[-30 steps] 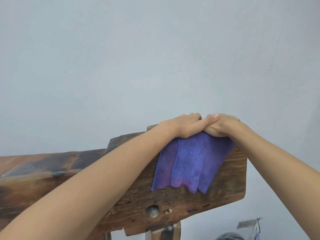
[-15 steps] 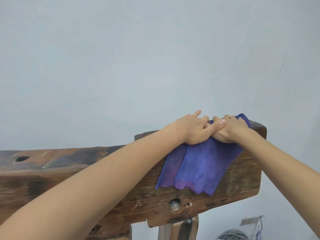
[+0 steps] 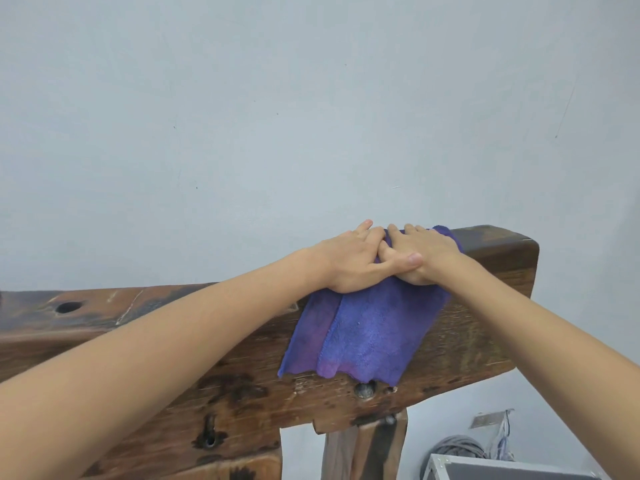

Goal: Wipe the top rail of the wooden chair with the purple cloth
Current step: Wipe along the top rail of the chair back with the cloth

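Head view: I press both flat-fingered hands, left (image 3: 353, 261) and right (image 3: 424, 256), on the draped purple fleece cloth (image 3: 367, 327); keep pressure toward three o'clock along the dark wooden top rail (image 3: 498, 247).

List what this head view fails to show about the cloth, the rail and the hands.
- Purple cloth: its top part, hidden under the left hand and right hand.
- Top rail: its left end, cut off by the picture's edge; part of its face, behind the left forearm.
- Fingertips: over the rail's far side, out of sight.
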